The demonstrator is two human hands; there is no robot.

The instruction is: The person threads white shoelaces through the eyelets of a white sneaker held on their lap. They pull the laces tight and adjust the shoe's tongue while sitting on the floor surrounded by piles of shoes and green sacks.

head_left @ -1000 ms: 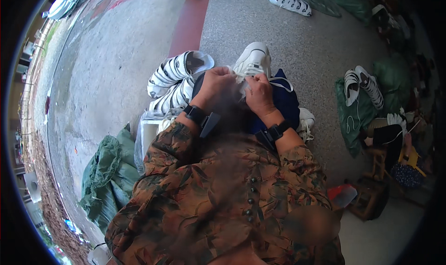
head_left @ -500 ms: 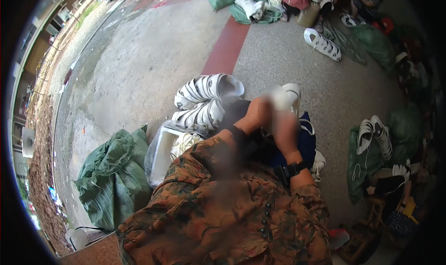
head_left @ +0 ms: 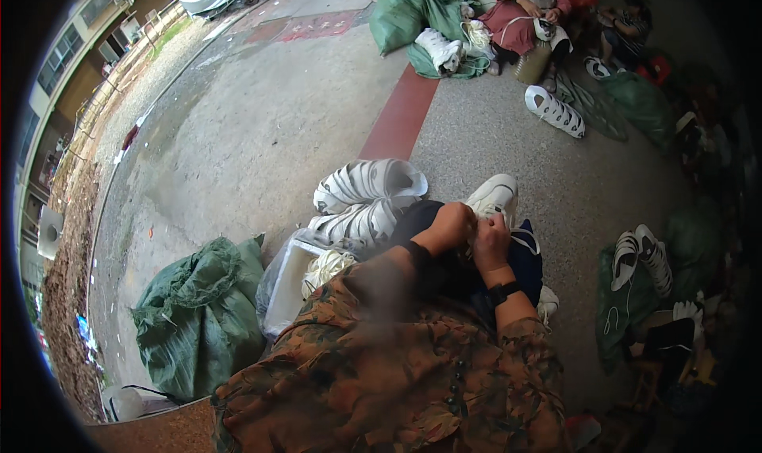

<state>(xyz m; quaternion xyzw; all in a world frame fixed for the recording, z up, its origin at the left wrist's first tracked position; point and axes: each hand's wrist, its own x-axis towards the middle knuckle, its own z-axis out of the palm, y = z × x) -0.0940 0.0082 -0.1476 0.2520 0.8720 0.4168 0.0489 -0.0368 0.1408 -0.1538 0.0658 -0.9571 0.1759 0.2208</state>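
A white shoe (head_left: pixel 497 194) rests over my lap with its toe pointing away from me. My left hand (head_left: pixel 452 224) and my right hand (head_left: pixel 492 243) meet at the lacing part of its upper, fingers closed and pinched against it. Whether a lace lies between the fingertips is too small to tell. A white cord loop (head_left: pixel 525 235) shows on the dark blue cloth beside my right hand. To the left of my knees lie white strapped shoe uppers (head_left: pixel 369 182), nested in stacks. Nearer me, a white box (head_left: pixel 287 282) holds a bundle of cream laces (head_left: pixel 329 269).
A green sack (head_left: pixel 198 318) stands at my left. On the right, a pair of white shoes (head_left: pixel 639 259) lies on another green sack. Farther off are another stack of uppers (head_left: pixel 554 112), more sacks (head_left: pixel 413 13) and two seated people, one in pink (head_left: pixel 524 13).
My hands have come slightly nearer me and drawn close together, and their blur is gone. More of the shoe's toe shows. The whole view has tilted up a little.
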